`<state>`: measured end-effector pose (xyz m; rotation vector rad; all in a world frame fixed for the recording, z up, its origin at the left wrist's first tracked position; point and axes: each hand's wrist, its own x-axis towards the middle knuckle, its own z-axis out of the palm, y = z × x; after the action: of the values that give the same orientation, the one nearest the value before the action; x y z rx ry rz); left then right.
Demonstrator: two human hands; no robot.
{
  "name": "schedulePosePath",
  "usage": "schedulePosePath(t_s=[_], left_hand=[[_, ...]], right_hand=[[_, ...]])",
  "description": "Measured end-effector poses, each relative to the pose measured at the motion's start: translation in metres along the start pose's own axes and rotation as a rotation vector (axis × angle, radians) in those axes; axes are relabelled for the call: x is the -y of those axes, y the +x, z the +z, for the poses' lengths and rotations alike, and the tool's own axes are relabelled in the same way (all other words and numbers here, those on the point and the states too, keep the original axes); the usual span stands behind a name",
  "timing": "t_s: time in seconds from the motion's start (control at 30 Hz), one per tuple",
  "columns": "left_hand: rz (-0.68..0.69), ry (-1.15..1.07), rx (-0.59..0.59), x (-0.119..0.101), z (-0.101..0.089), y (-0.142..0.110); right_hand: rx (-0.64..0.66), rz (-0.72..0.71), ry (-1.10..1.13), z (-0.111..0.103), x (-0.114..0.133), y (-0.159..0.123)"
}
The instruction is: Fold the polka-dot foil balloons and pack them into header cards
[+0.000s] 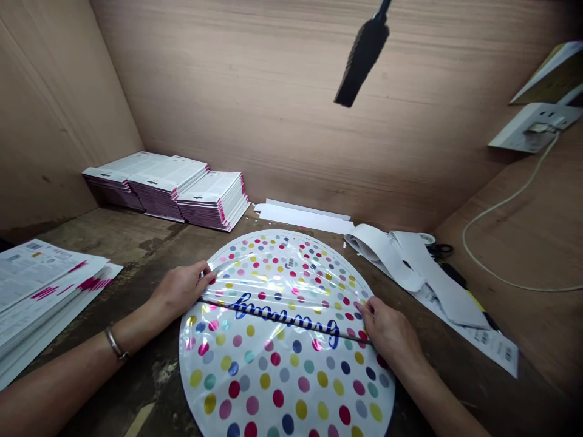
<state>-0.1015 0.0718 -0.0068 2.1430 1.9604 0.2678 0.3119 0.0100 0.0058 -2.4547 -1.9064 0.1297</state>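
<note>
A flat, round foil balloon [277, 379] with colourful polka dots lies on the table in front of me. Shiny blue lettering, upside down from my side, runs across its middle, and a dark crease or fold line cuts through it. My left hand [184, 288] pinches the balloon at its left edge, thumb and fingers pressed together at one end of the crease. At the other end, my right hand [392, 332] grips the right edge with curled fingers. Between both hands the foil is wrinkled and reflects light.
Stacks of printed cards [168, 176] stand against the back wall, with another pile [40, 291] at left. White paper strips [303, 215], a curling label strip [455, 297] and scissors [441, 250] lie behind and right. A black connector [364, 57] hangs above; a white cable [467, 227] droops from a wall socket [528, 128].
</note>
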Motion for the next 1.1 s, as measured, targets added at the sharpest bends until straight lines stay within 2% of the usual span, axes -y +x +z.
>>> schedulePosePath(t_s=[0.2, 0.23, 0.3, 0.37, 0.4, 0.47, 0.53, 0.6, 0.67, 0.7, 0.73, 0.77, 0.83, 0.9, 0.97, 1.0, 1.03, 1.1], left_hand=[[-0.055, 0.088, 0.049, 0.003, -0.008, 0.01], [-0.061, 0.139, 0.028, -0.002, -0.009, 0.008], [-0.005, 0.22, -0.091, -0.023, -0.007, 0.0], [0.19, 0.201, -0.226, -0.056, 0.003, -0.017], [0.354, 0.13, -0.204, -0.073, 0.01, -0.027], [0.681, 0.01, -0.014, -0.104, 0.025, -0.046], [0.781, -0.037, 0.119, -0.123, 0.038, -0.06], [0.776, -0.033, 0.18, -0.128, 0.045, -0.067], [0.768, -0.022, 0.182, -0.124, 0.048, -0.068], [0.771, -0.022, 0.177, -0.121, 0.048, -0.067], [0.775, -0.024, 0.173, -0.119, 0.047, -0.066], [0.775, -0.024, 0.173, -0.117, 0.047, -0.065], [0.755, -0.014, 0.195, -0.115, 0.045, -0.065], [0.727, -0.004, 0.226, -0.114, 0.043, -0.065], [0.711, -0.002, 0.253, -0.115, 0.042, -0.066], [0.708, -0.002, 0.265, -0.117, 0.041, -0.067], [0.706, -0.002, 0.273, -0.119, 0.04, -0.067], [0.703, -0.001, 0.283, -0.124, 0.038, -0.068]], right_hand=[[0.01, 0.006, -0.026, 0.002, 0.001, 0.001], [0.01, 0.008, -0.029, 0.003, 0.002, 0.0], [0.012, 0.007, -0.036, 0.004, 0.003, -0.001], [0.013, 0.007, -0.049, 0.003, 0.002, -0.001], [0.016, 0.007, -0.057, 0.002, 0.0, -0.001], [0.027, 0.016, -0.076, -0.003, 0.0, -0.003], [-0.009, -0.007, -0.108, -0.007, 0.008, -0.011], [-0.109, -0.147, -0.117, -0.008, 0.028, -0.028], [-0.163, -0.413, -0.063, -0.003, 0.055, -0.05], [-0.073, -0.575, -0.005, 0.001, 0.067, -0.06], [0.03, -0.663, 0.043, 0.005, 0.075, -0.069], [0.101, -0.683, 0.067, 0.01, 0.077, -0.075], [0.196, -0.62, 0.062, 0.018, 0.06, -0.082], [0.202, -0.44, 0.011, 0.021, 0.025, -0.082], [0.116, -0.217, -0.054, 0.017, -0.009, -0.08], [0.023, -0.147, -0.076, 0.014, -0.019, -0.079], [-0.069, -0.139, -0.083, 0.011, -0.022, -0.078], [-0.17, -0.305, -0.056, 0.007, -0.009, -0.076]])
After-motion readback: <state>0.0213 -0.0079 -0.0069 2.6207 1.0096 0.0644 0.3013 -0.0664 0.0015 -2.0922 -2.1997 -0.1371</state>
